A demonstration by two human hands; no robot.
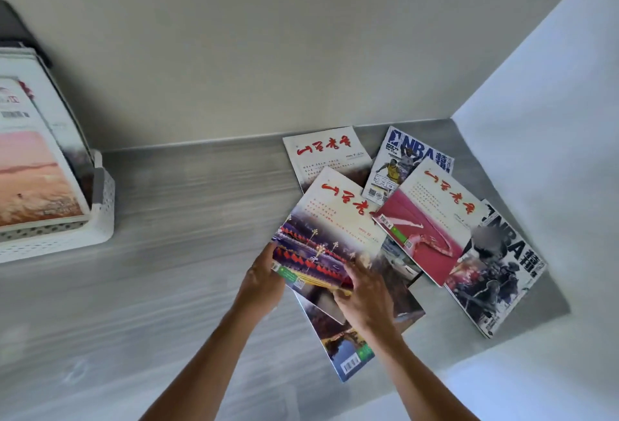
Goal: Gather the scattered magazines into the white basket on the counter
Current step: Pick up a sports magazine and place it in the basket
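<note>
Both hands grip one glossy magazine point(330, 233) by its near edge: the left hand point(264, 281) curls round the corner, the right hand point(363, 293) pinches it. Other slick covers fan across the grey streaked counter point(201, 206). The perforated white basket point(100, 219), already holding magazines, stands well apart at left.

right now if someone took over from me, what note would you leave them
Left hand and right hand both grip the near edge of the top magazine in the pile at the counter's right corner.
White basket sits far left, already holding some magazines.
Left to do: carry this one over, then the others, including the two NBA issues and the pink-cover one.
</note>
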